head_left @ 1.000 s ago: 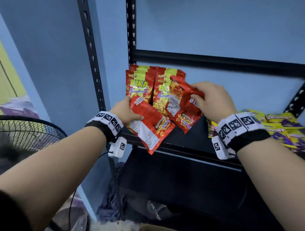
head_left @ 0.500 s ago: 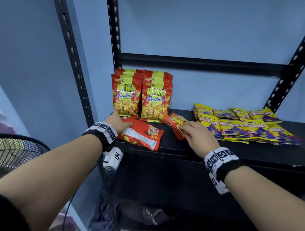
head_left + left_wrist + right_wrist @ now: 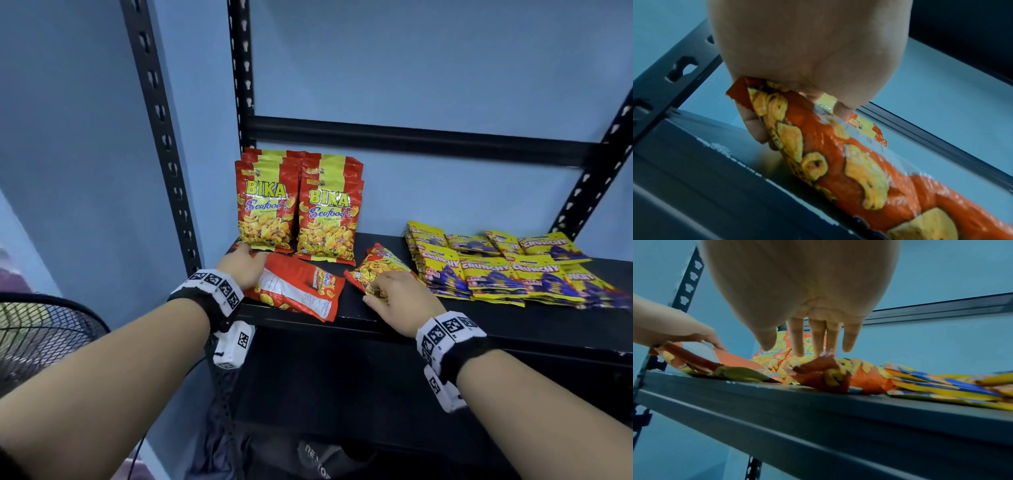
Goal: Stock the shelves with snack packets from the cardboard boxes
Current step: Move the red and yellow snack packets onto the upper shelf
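The head view alone shows two rows of upright red packets (image 3: 296, 209) at the shelf (image 3: 359, 318) back and flat yellow packets (image 3: 507, 270), too overlapped to count. Two loose red packets lie in front. The left wrist view shows the left hand (image 3: 797, 68) pinching the back-up packet (image 3: 296, 291). The right wrist view shows the right hand (image 3: 813, 324) spread, fingertips on the other packet (image 3: 378, 269), which the hand partly hides.

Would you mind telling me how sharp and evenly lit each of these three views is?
Head view: fairly sharp, BIKA packets readable, shelf posts bowed by the wide lens. Left wrist view: blue-tinted, the left hand soft, glare on its red packet. Right wrist view: dim, the right hand blurred.
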Motion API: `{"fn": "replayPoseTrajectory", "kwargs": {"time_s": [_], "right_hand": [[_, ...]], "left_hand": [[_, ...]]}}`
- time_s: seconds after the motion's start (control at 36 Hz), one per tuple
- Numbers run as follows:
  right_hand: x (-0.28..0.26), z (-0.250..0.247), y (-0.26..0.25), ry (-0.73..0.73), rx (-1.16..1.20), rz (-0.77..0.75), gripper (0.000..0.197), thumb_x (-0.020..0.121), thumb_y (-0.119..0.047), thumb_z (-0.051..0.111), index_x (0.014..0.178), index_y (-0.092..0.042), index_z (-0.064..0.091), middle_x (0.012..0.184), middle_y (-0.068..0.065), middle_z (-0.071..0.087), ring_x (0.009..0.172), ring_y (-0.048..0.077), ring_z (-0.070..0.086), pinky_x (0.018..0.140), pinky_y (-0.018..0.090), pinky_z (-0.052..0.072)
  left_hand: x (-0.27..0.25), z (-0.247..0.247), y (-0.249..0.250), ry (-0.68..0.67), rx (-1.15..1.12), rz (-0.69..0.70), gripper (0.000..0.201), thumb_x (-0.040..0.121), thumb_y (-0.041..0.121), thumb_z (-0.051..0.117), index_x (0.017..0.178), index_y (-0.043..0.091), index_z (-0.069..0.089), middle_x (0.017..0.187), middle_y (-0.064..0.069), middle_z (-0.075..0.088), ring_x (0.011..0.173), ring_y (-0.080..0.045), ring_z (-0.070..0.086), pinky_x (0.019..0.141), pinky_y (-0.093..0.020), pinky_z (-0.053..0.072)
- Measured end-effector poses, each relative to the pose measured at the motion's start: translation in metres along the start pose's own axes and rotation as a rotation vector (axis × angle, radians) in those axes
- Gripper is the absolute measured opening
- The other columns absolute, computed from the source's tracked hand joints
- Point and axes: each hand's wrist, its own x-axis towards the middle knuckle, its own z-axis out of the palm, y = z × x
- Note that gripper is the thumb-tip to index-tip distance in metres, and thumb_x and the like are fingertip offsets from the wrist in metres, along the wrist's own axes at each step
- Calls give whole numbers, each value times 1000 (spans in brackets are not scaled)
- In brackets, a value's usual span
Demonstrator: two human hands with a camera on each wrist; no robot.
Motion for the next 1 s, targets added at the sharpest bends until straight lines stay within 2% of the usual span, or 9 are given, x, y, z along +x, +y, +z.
{"fn": "replayPoseTrajectory", "kwargs": {"time_s": [0.19,0.33,0.42,0.47,0.64,0.75,0.83,0.92,1.0], "right_hand": [[20,-1,-54,47,174,-96,52,103,-54,45,141,-21,53,139,-2,54,134,17,42,109,33,38],[41,9,-91,-81,253,-124,65,103,-59,40,157,-23,33,159,-2,37,145,18,34,116,38,34],[53,16,-108,-169,329,-112,79,99,-68,39,161,-23,20,167,0,23,152,21,23,122,40,25],[57,24,-115,-235,317,-107,94,92,-79,38,163,-23,13,170,3,12,156,23,13,125,43,18],[57,50,-118,-242,324,-66,95,90,-83,26,163,-25,7,171,6,6,157,23,4,127,42,8],[61,45,-121,-263,396,-14,86,94,-78,16,162,-26,15,170,6,9,157,24,5,127,46,8],[67,42,-129,-216,418,-2,79,98,-73,18,160,-24,22,170,4,9,157,23,2,127,50,8],[75,42,-143,-184,410,-97,72,103,-65,22,163,-25,15,171,-3,2,157,16,-4,127,50,2],[81,46,-154,-203,370,-173,72,104,-62,26,163,-25,10,171,-5,0,157,13,-6,127,49,0]], "left_hand": [[-1,-6,-10,-39,-109,-32,32,98,29,55,116,3,55,97,-9,61,100,-30,62,83,-40,48],[-8,-7,-18,-120,-149,-60,80,89,47,74,145,-2,44,141,-17,56,124,-30,57,97,-33,45],[-8,-4,-22,-166,-146,-81,46,80,53,81,92,12,64,106,-14,69,90,-23,65,80,-33,49],[-7,-4,-23,-204,-166,-73,49,76,55,83,79,8,67,89,-12,76,74,-20,67,70,-33,51],[-11,-7,-19,-221,-245,-199,70,94,69,48,98,3,68,81,-7,69,70,-18,66,65,-28,48],[-8,-7,-21,-164,-301,-276,63,104,50,43,115,-9,61,100,-23,71,86,-39,71,76,-45,55],[-12,-3,-23,-178,-233,-209,48,107,32,44,117,-11,62,93,-21,70,81,-37,70,69,-41,56],[-15,2,-24,-162,-222,-133,38,105,22,45,104,-9,67,66,-7,58,56,-22,57,51,-30,49],[-19,3,-26,-124,-106,-93,31,106,21,44,84,5,59,71,-6,59,70,-29,65,61,-32,50]]}}
